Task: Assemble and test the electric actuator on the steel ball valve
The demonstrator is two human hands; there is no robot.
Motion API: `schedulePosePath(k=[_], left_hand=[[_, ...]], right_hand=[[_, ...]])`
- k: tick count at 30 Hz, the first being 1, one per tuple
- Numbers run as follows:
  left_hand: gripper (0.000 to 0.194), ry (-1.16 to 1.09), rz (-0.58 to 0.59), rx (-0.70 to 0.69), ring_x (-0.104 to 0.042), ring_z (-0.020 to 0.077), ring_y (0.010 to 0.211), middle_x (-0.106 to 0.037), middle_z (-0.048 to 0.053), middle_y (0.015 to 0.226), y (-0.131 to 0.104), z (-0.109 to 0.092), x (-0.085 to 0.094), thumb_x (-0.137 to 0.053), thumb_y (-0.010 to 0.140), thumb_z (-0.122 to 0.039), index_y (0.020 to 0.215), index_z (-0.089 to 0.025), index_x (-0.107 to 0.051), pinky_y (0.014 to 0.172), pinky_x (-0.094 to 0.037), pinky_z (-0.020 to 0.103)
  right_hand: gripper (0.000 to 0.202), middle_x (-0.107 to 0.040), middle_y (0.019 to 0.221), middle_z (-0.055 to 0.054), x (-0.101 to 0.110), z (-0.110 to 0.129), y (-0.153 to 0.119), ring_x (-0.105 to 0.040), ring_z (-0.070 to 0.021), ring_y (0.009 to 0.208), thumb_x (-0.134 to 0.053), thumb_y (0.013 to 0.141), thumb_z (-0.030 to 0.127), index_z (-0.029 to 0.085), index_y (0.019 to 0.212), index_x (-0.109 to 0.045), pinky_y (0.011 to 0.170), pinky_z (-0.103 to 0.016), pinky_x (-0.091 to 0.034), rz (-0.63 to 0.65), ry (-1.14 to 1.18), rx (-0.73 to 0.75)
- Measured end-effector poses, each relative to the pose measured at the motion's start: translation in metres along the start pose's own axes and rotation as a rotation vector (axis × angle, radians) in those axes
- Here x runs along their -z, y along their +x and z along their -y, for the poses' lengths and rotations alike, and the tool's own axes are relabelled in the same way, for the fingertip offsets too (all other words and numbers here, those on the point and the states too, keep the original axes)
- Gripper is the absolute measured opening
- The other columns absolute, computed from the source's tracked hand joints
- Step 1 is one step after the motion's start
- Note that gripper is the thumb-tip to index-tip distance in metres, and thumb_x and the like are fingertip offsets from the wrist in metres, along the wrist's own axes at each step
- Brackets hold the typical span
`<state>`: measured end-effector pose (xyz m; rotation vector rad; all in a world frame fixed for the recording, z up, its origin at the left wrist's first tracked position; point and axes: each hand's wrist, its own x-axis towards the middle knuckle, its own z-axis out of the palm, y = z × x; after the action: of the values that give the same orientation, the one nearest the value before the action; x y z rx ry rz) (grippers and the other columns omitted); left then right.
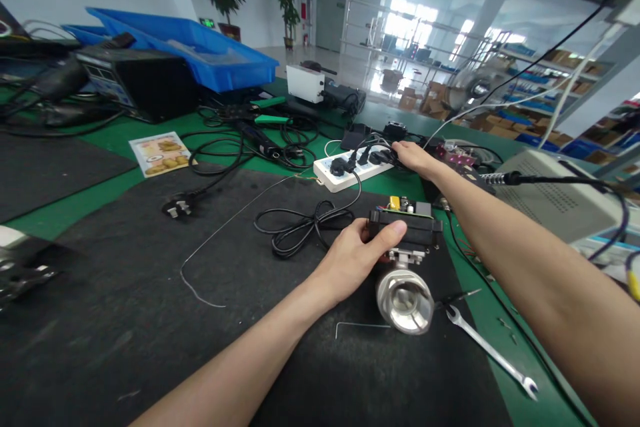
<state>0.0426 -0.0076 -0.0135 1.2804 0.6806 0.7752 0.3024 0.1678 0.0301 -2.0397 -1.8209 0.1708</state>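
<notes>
My left hand [357,253] is closed around the black housing of a motorized ball valve [406,300], its thumb across the front. On top, the housing is uncovered and a circuit board [407,209] with small components shows; the round metal valve body hangs below. My right hand [411,155] reaches to the far end of a white power strip [327,177], its fingers bent at a black plug [383,156]. Exactly what those fingertips grip is partly hidden. More black plugs sit in the strip, and a coiled black cord [295,230] lies beside the valve.
Right of the valve lie a wrench [493,350] and a thin dark-handled tool [457,298]. A hex key [360,325] rests on the black mat [150,347]. A beige instrument box [545,193] stands right, a blue bin [185,47] back left. A loose plug [179,205] lies left.
</notes>
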Motion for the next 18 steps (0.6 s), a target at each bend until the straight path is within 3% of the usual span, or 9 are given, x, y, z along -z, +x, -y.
schedulePosePath(k=[5, 11, 18], left_hand=[[0.057, 0.02, -0.003, 0.003, -0.071, 0.0284, 0.093, -0.077, 0.01, 0.103, 0.001, -0.003, 0.0, -0.066, 0.088, -0.069, 0.114, -0.017, -0.069, 0.09, -0.054, 0.043], [0.056, 0.008, 0.01, 0.027, -0.071, 0.0312, 0.098, -0.077, 0.012, 0.106, 0.002, -0.007, -0.005, -0.066, 0.088, -0.069, 0.109, -0.017, -0.071, 0.088, -0.056, 0.043], [0.056, -0.054, 0.021, 0.071, -0.07, 0.0323, 0.104, -0.075, 0.014, 0.116, 0.006, -0.003, -0.01, -0.067, 0.089, -0.067, 0.112, -0.016, -0.071, 0.09, -0.057, 0.045]], right_hand=[[0.042, -0.07, 0.127, -0.011, -0.012, -0.016, 0.006, -0.065, -0.0259, 0.119, -0.055, 0.103, 0.053, 0.016, 0.119, -0.068, 0.107, -0.052, -0.048, -0.025, -0.018, 0.0], [0.069, -0.07, 0.134, -0.017, -0.021, -0.021, 0.001, -0.062, -0.0357, 0.128, -0.018, 0.107, 0.062, 0.017, 0.119, -0.07, 0.106, -0.045, -0.043, -0.107, -0.011, 0.038], [0.077, -0.07, 0.132, -0.019, -0.03, -0.025, 0.001, -0.061, -0.0371, 0.129, -0.008, 0.106, 0.062, 0.016, 0.123, -0.068, 0.107, -0.048, -0.042, -0.135, -0.001, 0.031]])
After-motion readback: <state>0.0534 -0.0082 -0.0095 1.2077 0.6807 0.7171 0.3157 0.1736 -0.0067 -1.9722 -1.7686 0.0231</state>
